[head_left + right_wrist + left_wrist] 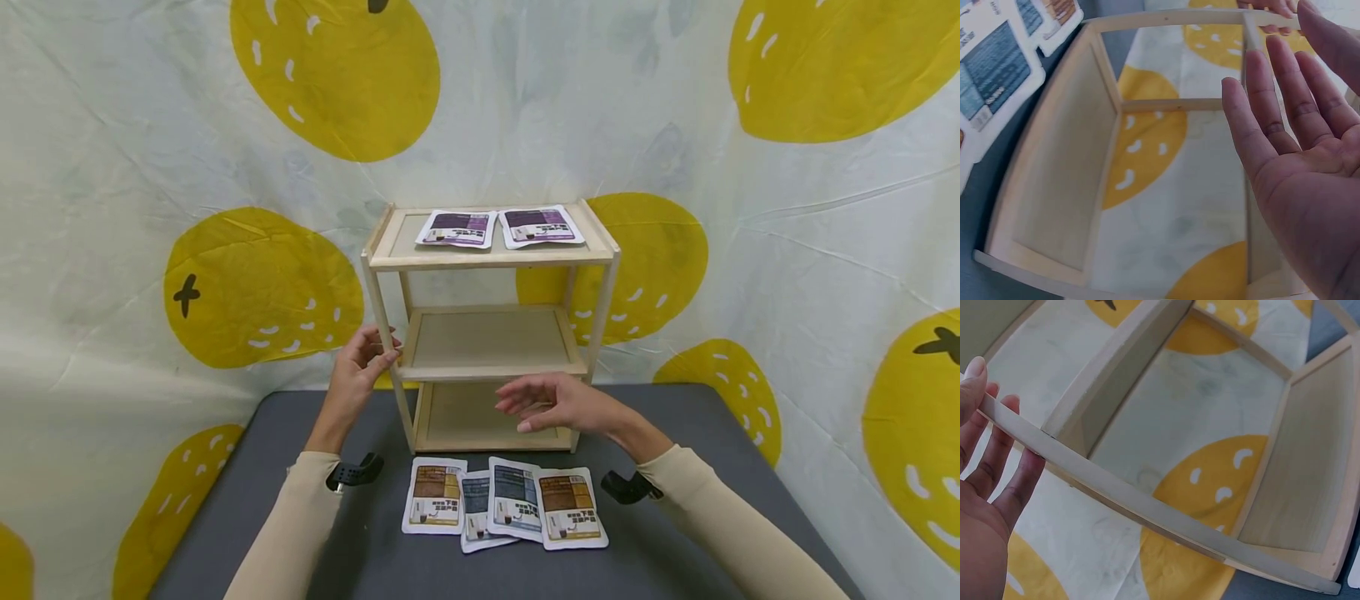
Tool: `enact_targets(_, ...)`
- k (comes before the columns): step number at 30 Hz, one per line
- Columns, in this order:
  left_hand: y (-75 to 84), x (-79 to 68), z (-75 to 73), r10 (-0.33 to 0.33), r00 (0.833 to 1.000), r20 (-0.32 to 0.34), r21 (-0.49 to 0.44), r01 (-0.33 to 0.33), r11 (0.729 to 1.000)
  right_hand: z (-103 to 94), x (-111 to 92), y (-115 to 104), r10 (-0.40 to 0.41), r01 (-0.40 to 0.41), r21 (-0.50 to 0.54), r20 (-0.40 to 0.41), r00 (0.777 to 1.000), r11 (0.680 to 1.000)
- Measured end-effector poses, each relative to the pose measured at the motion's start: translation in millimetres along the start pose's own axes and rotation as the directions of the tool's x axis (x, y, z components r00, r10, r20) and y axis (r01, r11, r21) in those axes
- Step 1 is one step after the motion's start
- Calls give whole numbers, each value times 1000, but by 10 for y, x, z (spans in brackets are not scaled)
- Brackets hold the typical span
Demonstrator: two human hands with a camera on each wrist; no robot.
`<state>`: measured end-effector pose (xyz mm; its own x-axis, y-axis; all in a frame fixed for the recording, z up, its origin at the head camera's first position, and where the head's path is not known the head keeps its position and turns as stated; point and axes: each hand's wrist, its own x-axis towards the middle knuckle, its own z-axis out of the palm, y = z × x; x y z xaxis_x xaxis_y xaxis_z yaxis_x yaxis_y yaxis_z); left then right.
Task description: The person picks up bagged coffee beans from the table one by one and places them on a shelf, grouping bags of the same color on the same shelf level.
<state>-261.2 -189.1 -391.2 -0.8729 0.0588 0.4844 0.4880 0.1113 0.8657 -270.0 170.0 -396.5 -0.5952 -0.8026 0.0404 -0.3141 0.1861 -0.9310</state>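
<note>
My left hand (362, 360) holds the front left post of a three-tier wooden shelf (487, 372), thumb on one side and fingers on the other. In the left wrist view, fingers (1025, 472) lie against that post. My right hand (558, 402) is in front of the lower tiers, its fingers extended and nothing in it. Two white packets with purple labels, a left one (456, 229) and a right one (542, 227), lie side by side on the top tier.
On the dark table (300, 417) before the shelf lie two brown-labelled packets, one left (435, 496) and one right (570, 508), with two blue-labelled packets (515, 498) overlapping between them. A fruit-patterned cloth (480, 100) hangs behind.
</note>
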Motion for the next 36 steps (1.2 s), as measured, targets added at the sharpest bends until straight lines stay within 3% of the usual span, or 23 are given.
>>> enact_targets(19, 8, -6, -1, 18, 1000, 10, -1, -18, 1000, 145, -109, 617, 59, -58, 43, -15, 998, 997)
enact_targets(27, 13, -12, 1, 13, 1000, 0, -7, -13, 1000, 316, -163, 965, 59, -57, 61, -42, 997, 997)
enact_targets(36, -4, -4, 3, 15, 1000, -2, -8, -15, 1000, 487, -194, 1155, 102, -98, 65, -64, 993, 993)
